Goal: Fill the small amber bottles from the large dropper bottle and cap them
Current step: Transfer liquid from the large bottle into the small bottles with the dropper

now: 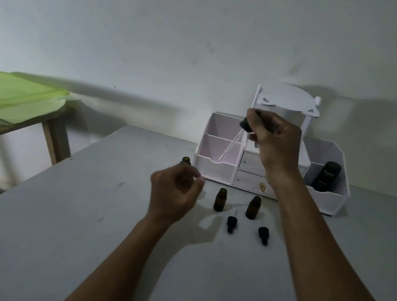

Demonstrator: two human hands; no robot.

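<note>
My right hand [273, 139] is raised above the table and grips a black-capped dropper [245, 125]; its clear glass pipette [231, 145] slants down to the left. My left hand [176, 192] curls around the large amber bottle, of which only the open neck [186, 160] shows above my fingers. Two small amber bottles [220, 199] [253, 207] stand uncapped on the grey table. In front of them lie two small black dropper caps [231, 223] [264, 234].
A white desk organiser [217, 169] with compartments, small drawers and a tilting mirror stands against the wall; a dark bottle [326, 176] sits in its right compartment. A wooden side table with a green lid [15, 91] stands at the left. The grey table [86, 224] stretches toward me.
</note>
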